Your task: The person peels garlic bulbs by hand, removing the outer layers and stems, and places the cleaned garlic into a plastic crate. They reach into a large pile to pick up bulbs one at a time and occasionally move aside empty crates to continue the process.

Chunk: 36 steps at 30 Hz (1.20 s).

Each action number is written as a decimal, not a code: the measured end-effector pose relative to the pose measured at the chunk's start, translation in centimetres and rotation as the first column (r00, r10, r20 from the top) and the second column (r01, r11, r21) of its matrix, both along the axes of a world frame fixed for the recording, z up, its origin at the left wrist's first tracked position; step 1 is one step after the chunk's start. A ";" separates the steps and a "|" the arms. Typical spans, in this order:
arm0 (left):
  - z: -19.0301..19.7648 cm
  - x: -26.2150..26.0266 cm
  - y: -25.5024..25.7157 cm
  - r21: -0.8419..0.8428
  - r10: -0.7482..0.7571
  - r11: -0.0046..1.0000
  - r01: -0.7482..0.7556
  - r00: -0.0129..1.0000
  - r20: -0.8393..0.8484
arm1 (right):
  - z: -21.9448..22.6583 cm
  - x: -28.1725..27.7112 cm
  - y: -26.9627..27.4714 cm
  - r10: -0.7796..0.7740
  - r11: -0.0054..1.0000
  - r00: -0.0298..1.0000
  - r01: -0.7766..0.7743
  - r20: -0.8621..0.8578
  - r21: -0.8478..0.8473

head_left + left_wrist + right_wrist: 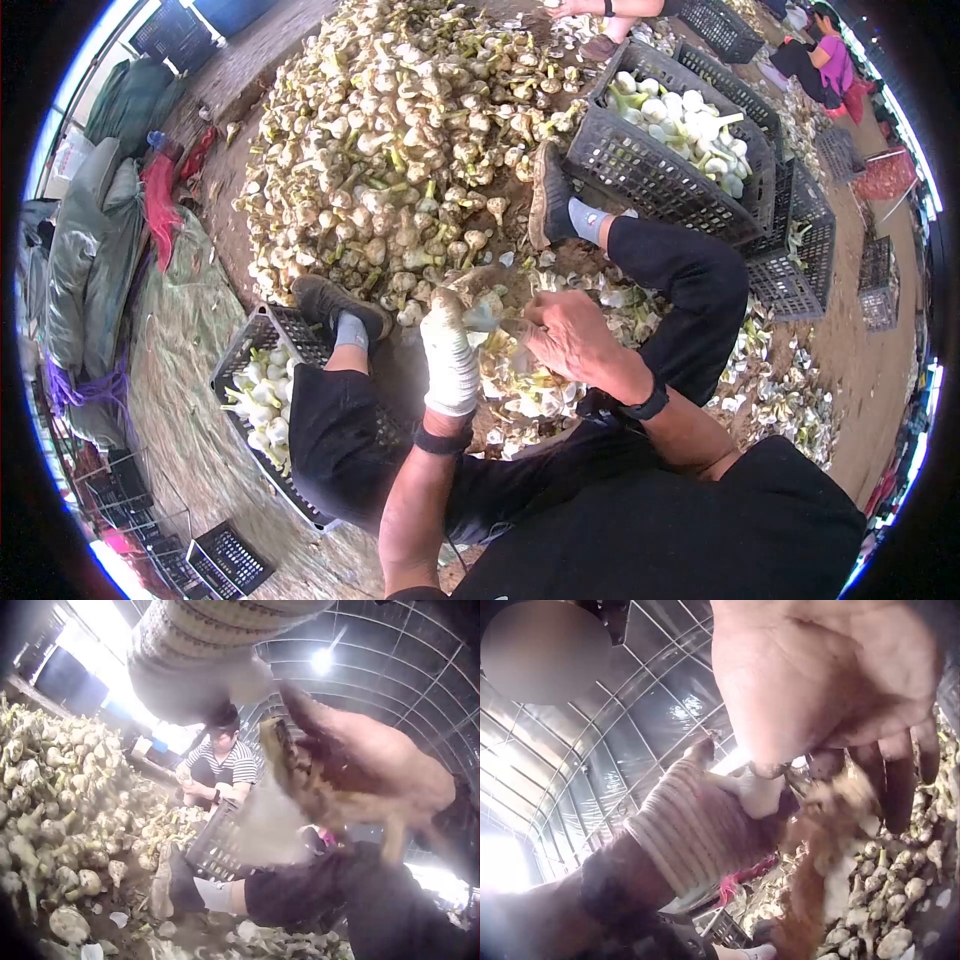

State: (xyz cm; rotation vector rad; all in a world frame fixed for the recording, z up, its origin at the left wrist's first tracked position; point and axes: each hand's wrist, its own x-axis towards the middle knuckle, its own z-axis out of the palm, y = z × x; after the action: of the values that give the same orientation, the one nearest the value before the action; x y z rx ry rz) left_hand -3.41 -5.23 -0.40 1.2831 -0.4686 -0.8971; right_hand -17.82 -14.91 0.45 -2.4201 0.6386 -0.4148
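Note:
My left hand (447, 352), in a white ribbed glove, grips a pale garlic bulb (761, 795), which shows best in the right wrist view. Close to its right, my bare right hand (577, 337) pinches dry brown garlic peel (808, 889); the peel hangs blurred below the fingers. The right thumb lies right at the bulb's edge. In the left wrist view a translucent flap of skin (274, 825) hangs under the right hand. Both hands are above the ground between the legs, over a litter of loose peel (525, 385).
A large heap of unpeeled garlic (390, 150) lies in front. At the right a black crate (640, 170) holds cleaned bulbs; another crate (300, 335) with bulbs stands by the left leg. Stacked crates (800, 270) stand further right. Other people (225, 761) sit beyond.

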 end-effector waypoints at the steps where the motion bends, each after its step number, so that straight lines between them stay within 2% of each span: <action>1: 0.3 -0.2 -0.2 0.001 0.005 1.000 -0.005 1.000 -0.001 | -0.1 0.2 0.1 0.005 1.000 1.000 -0.005 -0.001 0.001; 3: 1.1 -0.5 -0.5 0.038 0.014 0.999 -0.013 1.000 -0.028 | -0.4 0.4 0.3 -0.042 0.995 0.985 0.057 0.168 -0.083; 4: 0.6 -0.3 -0.2 0.066 -0.016 0.998 0.017 1.000 -0.014 | -0.2 0.5 0.5 -0.042 0.995 0.985 0.056 0.166 -0.082; 5: 0.3 -0.3 -0.2 0.067 -0.016 0.998 0.017 1.000 -0.016 | 0.3 0.7 0.9 -0.080 0.996 0.973 0.086 0.216 -0.018; 6: 0.2 -0.4 -0.3 0.046 -0.059 0.997 0.055 0.994 0.090 | 0.6 0.7 1.1 -0.124 0.992 0.957 0.115 0.263 0.048; 7: 0.2 -0.6 -0.4 0.029 -0.101 0.995 0.097 0.976 0.195 | 0.5 0.7 1.1 -0.127 0.992 0.957 0.118 0.261 0.049; 8: -0.9 -1.0 -0.7 -0.026 -0.051 0.998 0.059 0.965 0.259 | 0.5 0.6 1.1 -0.117 0.989 0.962 0.091 0.245 0.113; 10: -0.8 -0.6 -0.3 -0.003 -0.098 0.995 0.102 0.959 0.266 | 0.4 0.5 0.9 -0.106 0.981 0.968 0.064 0.228 0.182; 11: -0.5 -0.4 -0.1 0.018 -0.143 0.990 0.143 0.951 0.273 | 0.4 0.3 0.7 -0.064 0.975 0.984 0.026 0.164 0.221; 12: -0.2 -1.0 -0.1 -0.011 -0.114 0.993 0.119 0.974 0.196 | 0.4 0.1 0.6 -0.019 0.965 0.995 -0.008 0.102 0.261; 13: -0.4 -1.0 -0.2 -0.009 -0.118 0.993 0.122 0.974 0.193 | 0.4 0.0 0.5 -0.022 0.965 0.995 -0.005 0.099 0.262; 15: -0.7 -1.1 -0.5 0.002 -0.133 0.991 0.137 0.954 0.268 | 0.4 0.0 0.7 -0.027 0.999 0.998 0.024 0.054 0.047; 16: 0.1 -1.0 -0.1 0.065 -0.190 0.981 0.180 0.959 0.211 | 1.1 0.3 1.0 -0.062 0.998 0.998 0.062 0.021 0.016; 20: -1.0 -1.1 0.2 0.082 -0.188 0.982 0.173 0.953 0.239 | 0.3 0.1 0.8 -0.075 0.997 0.997 0.076 0.023 -0.017; 22: -0.5 -0.9 0.1 0.071 -0.224 0.972 0.222 0.974 0.028 | -0.3 0.1 0.6 -0.108 0.994 0.989 0.105 0.098 0.038; 23: -0.5 -1.2 -0.2 0.069 -0.228 0.972 0.226 0.973 0.032 | -0.6 0.1 0.4 -0.112 0.993 0.988 0.109 0.102 0.035; 25: -1.1 -2.0 -0.8 -0.037 -0.031 0.999 0.034 0.997 0.074 | -0.9 0.1 -0.1 -0.166 0.986 0.975 0.164 0.145 0.030; 26: -1.4 -1.7 -1.1 -0.046 -0.023 0.998 0.034 0.971 0.236 | -1.0 0.1 -0.2 -0.174 0.985 0.971 0.174 0.162 0.016; 27: -1.5 -1.1 -0.9 -0.044 -0.027 0.998 0.038 0.971 0.236 | -0.8 -0.1 -0.2 -0.178 0.984 0.971 0.177 0.162 0.017; 29: -1.9 -0.1 0.0 0.259 -0.259 0.941 0.218 0.957 0.134 | -0.5 -0.4 -0.2 -0.172 0.985 0.969 0.173 0.179 0.009; 30: -2.7 0.1 0.0 0.258 -0.280 0.933 0.249 0.956 0.088 | -0.8 -0.6 -0.3 -0.172 0.985 0.969 0.173 0.176 0.009; 33: -1.5 -0.8 -0.1 0.194 -0.278 0.946 0.259 0.958 0.074 | -2.7 -0.9 -0.8 -0.226 0.974 0.954 0.223 0.198 0.041; 35: -1.7 -0.7 -0.2 0.190 -0.280 0.946 0.263 0.957 0.071 | -4.5 -1.4 -1.7 -0.255 0.967 0.963 0.255 0.089 0.004; 36: -1.4 -0.8 -0.2 0.102 -0.246 0.965 0.243 0.969 0.019 | -5.1 -1.6 -1.9 -0.265 0.964 0.957 0.266 0.116 0.014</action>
State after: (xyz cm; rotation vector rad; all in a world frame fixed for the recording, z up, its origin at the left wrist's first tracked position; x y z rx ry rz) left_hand -4.22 -5.46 -1.81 1.3507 -0.6234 -1.1197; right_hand -19.43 -16.78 -4.69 -2.2972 0.9148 -0.6626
